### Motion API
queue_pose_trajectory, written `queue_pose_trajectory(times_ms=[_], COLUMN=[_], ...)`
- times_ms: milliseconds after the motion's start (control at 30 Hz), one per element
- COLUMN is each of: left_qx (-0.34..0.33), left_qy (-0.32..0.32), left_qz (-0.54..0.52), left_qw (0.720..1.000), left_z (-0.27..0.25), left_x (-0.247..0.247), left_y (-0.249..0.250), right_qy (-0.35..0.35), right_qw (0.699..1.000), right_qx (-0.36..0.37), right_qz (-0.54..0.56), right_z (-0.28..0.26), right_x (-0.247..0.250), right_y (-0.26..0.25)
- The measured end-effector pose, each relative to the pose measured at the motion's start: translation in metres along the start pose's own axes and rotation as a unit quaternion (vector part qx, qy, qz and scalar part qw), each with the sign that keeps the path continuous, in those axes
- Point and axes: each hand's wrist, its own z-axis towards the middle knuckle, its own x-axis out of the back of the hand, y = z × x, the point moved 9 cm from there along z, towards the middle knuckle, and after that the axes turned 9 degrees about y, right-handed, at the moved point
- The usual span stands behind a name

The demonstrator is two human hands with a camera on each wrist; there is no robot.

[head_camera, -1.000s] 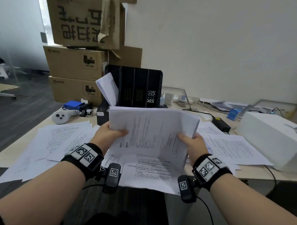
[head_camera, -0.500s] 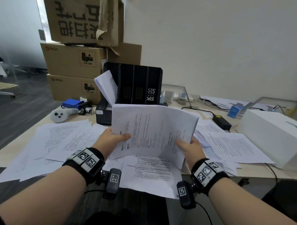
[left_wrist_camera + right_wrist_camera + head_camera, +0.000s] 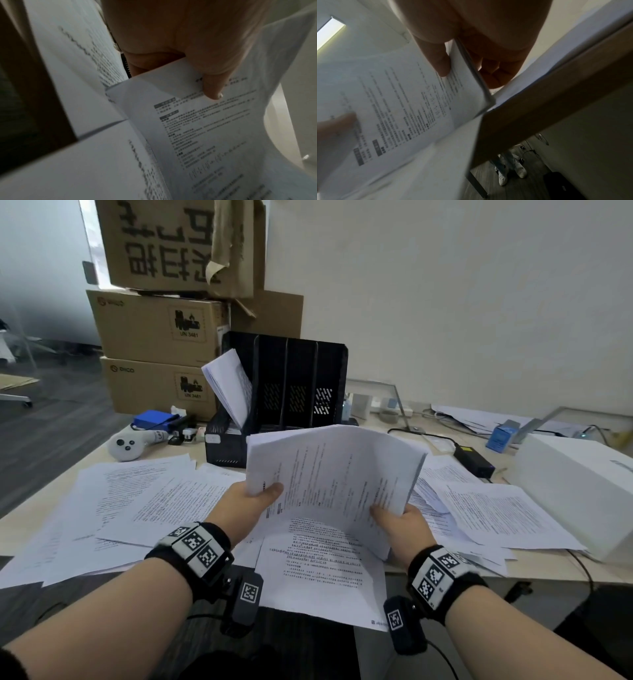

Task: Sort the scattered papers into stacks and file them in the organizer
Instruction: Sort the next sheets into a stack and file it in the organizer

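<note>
Both arms reach forward, side by side. The left hand [image 3: 251, 503] pinches the left edge of a thick stack of white printed papers [image 3: 335, 474], thumb on top. The right hand [image 3: 399, 523] grips the stack's lower right corner, thumb on top and fingers curled under. The stack bends up between the hands, above the pale wooden surface [image 3: 20, 522]. More white sheets [image 3: 144, 501] lie scattered there. The black slotted organizer [image 3: 294, 385] stands just behind the stack.
</note>
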Motion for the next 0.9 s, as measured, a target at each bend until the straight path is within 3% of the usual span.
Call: queue_pose_trajectory(times_ms=[200,367,533,633,700,800,900], left_qx=[-0.078,-0.204,-0.335,-0.445,-0.494,-0.505,-0.481], left_qy=[0.029,0.063,0.1,0.124,0.125,0.124,0.115], left_qz=[0.0,0.103,0.228,0.288,0.302,0.34,0.381], left_qw=[0.997,0.971,0.909,0.839,0.806,0.784,0.781], left_z=[0.004,0.01,0.017,0.011,0.013,0.025,0.035], left_x=[0.009,0.038,0.055,0.055,0.055,0.055,0.055], left_y=[0.045,0.099,0.154,0.182,0.193,0.198,0.193], right_qy=[-0.005,0.024,0.004,-0.099,-0.174,-0.249,-0.232], right_qw=[1.0,0.992,0.952,0.903,0.884,0.865,0.859], right_qx=[-0.011,0.126,0.269,0.309,0.312,0.285,0.287], right_qz=[0.027,0.015,-0.149,-0.282,-0.303,-0.33,-0.356], right_z=[0.008,0.023,0.035,0.028,0.018,0.007,0.008], right_x=[0.009,0.036,0.023,-0.016,-0.039,-0.067,-0.088], right_y=[-0.021,-0.094,-0.175,-0.203,-0.212,-0.209,-0.204])
